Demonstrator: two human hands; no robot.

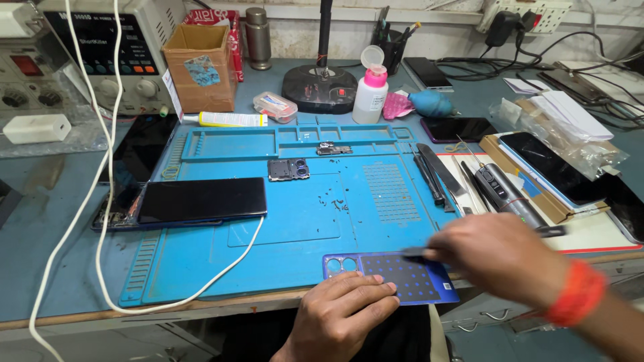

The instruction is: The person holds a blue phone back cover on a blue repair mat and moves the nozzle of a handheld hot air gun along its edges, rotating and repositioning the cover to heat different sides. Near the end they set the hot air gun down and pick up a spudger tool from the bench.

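A dark blue phone back cover (409, 278) with round camera cut-outs lies inside up at the near edge of the blue work mat (295, 228). My left hand (345, 315) presses flat on its near edge, fingers curled over it. My right hand (500, 258), with an orange band at the wrist, grips a thin dark tool (412, 252) whose tip rests on the cover's upper edge. A black phone (201, 200) lies face down on the mat's left side. A small camera module (288, 169) sits near the mat's middle.
Tweezers and a dark electric screwdriver (503, 191) lie right of the mat. A white cable (100, 201) loops across the left side. A power supply (107, 47), cardboard box (200, 64), white bottle (370, 90) and lamp base (318, 87) stand behind. More phones (557, 171) lie at right.
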